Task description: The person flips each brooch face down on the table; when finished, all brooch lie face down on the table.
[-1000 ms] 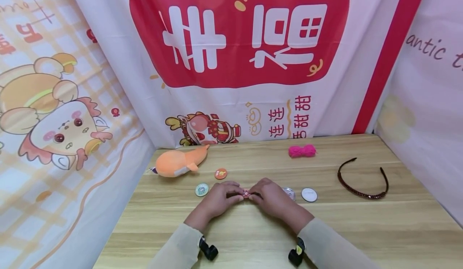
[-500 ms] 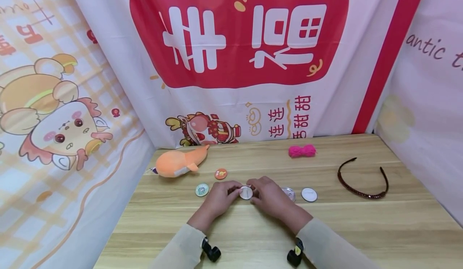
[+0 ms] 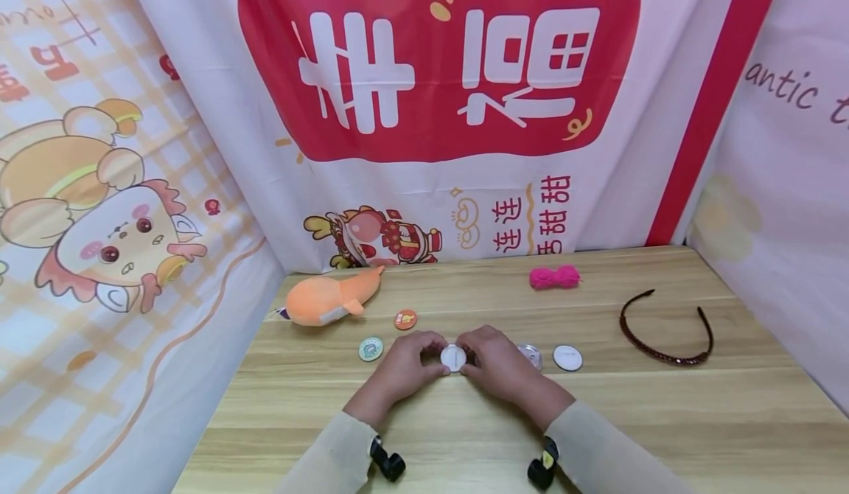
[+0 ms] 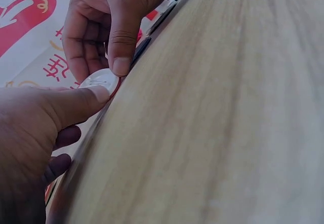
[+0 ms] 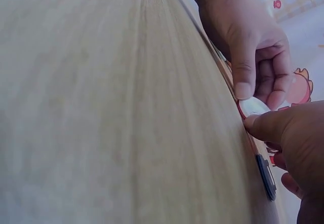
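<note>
A round pin badge (image 3: 454,358) is held just above the wooden table between both hands, its white back with a thin pin line facing up. My left hand (image 3: 410,367) pinches its left edge and my right hand (image 3: 492,360) pinches its right edge. In the left wrist view, the badge (image 4: 101,80) shows a red rim under the two thumbs. In the right wrist view, part of its white back (image 5: 253,106) appears between the thumbs. Its printed face is hidden.
Nearby lie a green-and-white badge (image 3: 371,348), an orange-red badge (image 3: 405,319), a silvery round piece (image 3: 530,355) and a white disc (image 3: 567,357). Farther off are an orange plush toy (image 3: 325,299), pink yarn (image 3: 554,277) and a brown headband (image 3: 670,358). Cloth backdrops border the wooden table (image 3: 451,435).
The badge has turned over, from its red patterned side to its white back. Both hands stay nearly in place, their fingers shifting on the rim.
</note>
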{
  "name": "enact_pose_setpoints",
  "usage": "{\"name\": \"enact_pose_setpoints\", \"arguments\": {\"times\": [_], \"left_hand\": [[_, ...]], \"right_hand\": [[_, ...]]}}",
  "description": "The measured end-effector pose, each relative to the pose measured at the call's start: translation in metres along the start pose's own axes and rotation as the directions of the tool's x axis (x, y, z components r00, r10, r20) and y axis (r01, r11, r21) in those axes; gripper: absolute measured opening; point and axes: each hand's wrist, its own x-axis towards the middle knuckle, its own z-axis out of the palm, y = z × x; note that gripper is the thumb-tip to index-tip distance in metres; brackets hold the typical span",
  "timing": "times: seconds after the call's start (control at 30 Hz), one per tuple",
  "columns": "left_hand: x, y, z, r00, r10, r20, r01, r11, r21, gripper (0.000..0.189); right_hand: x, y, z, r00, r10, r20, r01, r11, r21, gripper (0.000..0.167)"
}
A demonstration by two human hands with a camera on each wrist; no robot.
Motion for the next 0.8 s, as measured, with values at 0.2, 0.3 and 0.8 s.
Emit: {"name": "enact_pose_setpoints", "arguments": {"times": [0.2, 0.3, 0.8], "left_hand": [[-0.0003, -0.0026, -0.0005, 0.999, 0.039, 0.029, -0.040, 0.999, 0.026, 0.031], [-0.0001, -0.0034, -0.0007, 0.997, 0.058, 0.046, -0.060, 0.997, 0.051, 0.032], [0.0006, -0.0040, -0.0028, 0.993, 0.096, 0.071, -0.104, 0.988, 0.113, 0.025]], "right_hand": [[-0.0006, 0.0022, -0.0014, 1.000, -0.017, 0.025, 0.017, 1.000, -0.010, 0.023], [-0.0020, 0.0032, -0.0027, 0.998, -0.045, 0.039, 0.047, 0.999, -0.027, 0.024], [-0.0043, 0.0079, -0.0072, 0.986, -0.138, 0.090, 0.143, 0.988, -0.057, 0.021]]}}
